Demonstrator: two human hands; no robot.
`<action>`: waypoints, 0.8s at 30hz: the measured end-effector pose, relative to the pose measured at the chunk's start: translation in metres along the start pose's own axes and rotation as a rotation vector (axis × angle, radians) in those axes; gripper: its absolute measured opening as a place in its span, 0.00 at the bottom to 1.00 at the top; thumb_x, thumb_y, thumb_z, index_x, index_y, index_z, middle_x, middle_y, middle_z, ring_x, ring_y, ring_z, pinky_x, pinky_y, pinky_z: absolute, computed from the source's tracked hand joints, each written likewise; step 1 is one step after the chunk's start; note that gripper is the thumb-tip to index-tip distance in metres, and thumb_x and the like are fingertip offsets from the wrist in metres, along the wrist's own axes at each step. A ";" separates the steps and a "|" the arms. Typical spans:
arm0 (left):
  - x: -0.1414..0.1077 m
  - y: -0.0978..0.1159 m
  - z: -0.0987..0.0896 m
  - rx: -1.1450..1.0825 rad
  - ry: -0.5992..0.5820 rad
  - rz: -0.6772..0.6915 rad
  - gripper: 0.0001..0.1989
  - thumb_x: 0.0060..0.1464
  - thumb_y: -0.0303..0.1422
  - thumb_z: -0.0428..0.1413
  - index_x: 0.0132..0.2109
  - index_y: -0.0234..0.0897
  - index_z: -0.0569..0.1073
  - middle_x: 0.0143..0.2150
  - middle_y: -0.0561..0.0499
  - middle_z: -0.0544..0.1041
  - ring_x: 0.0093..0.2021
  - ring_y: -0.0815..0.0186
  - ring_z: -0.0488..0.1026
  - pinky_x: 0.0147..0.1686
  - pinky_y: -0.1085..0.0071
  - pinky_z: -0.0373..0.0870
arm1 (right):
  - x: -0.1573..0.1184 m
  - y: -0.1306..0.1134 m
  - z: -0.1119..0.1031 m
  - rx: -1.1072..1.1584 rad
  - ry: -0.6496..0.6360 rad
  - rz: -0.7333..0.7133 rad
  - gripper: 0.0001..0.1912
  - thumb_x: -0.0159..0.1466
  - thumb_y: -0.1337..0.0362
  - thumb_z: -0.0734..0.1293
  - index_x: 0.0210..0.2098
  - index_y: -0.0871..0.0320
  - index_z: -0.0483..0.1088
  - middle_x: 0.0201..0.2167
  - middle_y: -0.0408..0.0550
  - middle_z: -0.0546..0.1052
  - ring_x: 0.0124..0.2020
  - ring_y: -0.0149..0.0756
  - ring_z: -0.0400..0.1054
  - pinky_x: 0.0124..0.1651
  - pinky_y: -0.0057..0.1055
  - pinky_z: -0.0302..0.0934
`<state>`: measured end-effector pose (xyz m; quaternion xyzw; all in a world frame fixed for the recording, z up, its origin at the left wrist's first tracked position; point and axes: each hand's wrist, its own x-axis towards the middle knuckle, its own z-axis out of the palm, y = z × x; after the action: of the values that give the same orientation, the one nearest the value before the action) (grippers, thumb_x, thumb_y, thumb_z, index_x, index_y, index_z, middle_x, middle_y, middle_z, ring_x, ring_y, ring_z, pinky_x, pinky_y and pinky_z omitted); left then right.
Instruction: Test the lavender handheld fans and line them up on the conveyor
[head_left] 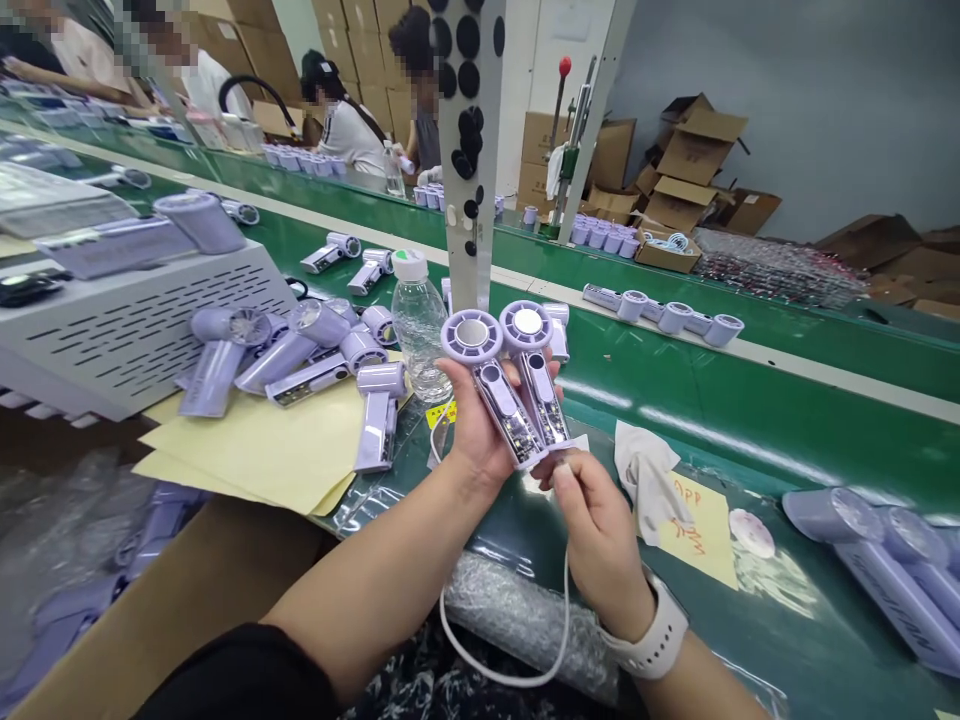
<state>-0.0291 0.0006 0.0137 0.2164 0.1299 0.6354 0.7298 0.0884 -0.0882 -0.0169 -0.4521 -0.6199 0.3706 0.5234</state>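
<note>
Two purple handheld fans lie side by side in my left hand (480, 440), round heads up and clear-fronted handles slanting down to the right. The left fan (508, 412) has a grey disc in its head; the right fan (546, 395) has a brighter one. My right hand (592, 510), with a white watch on the wrist, pinches the end of a white cable (566, 610) at the bottom of the handles. Whether its plug sits in a fan is hidden by my fingers.
A clear bottle (420, 330) stands left of the fans. Purple fans pile on yellow paper (262, 450) beside a white vented box (172, 330). Right are a cloth (649, 475), a yellow note (697, 530) and more fans (892, 580). People sit beyond the green belt (787, 390).
</note>
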 end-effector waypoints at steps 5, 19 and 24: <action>-0.004 0.000 0.003 0.089 -0.094 0.041 0.37 0.39 0.72 0.58 0.24 0.38 0.70 0.42 0.44 0.82 0.47 0.52 0.81 0.44 0.59 0.80 | 0.000 0.007 0.001 0.061 0.040 0.213 0.23 0.74 0.48 0.62 0.27 0.54 0.66 0.19 0.38 0.69 0.24 0.33 0.64 0.34 0.32 0.56; -0.001 -0.002 -0.002 0.140 -0.070 0.091 0.36 0.43 0.71 0.58 0.31 0.39 0.75 0.40 0.44 0.82 0.47 0.50 0.80 0.41 0.59 0.80 | 0.009 0.012 -0.017 0.018 0.048 0.028 0.19 0.73 0.51 0.62 0.30 0.54 0.70 0.38 0.48 0.78 0.42 0.42 0.70 0.47 0.39 0.63; -0.003 -0.002 -0.012 0.332 -0.141 -0.010 0.26 0.42 0.53 0.71 0.37 0.37 0.78 0.37 0.47 0.82 0.40 0.56 0.80 0.40 0.62 0.78 | 0.018 0.019 -0.037 0.040 0.215 0.097 0.17 0.69 0.48 0.67 0.51 0.50 0.74 0.63 0.52 0.72 0.65 0.51 0.63 0.65 0.51 0.57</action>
<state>-0.0338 -0.0011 0.0022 0.3771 0.1826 0.5849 0.6945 0.1276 -0.0662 -0.0221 -0.5081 -0.5303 0.3570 0.5772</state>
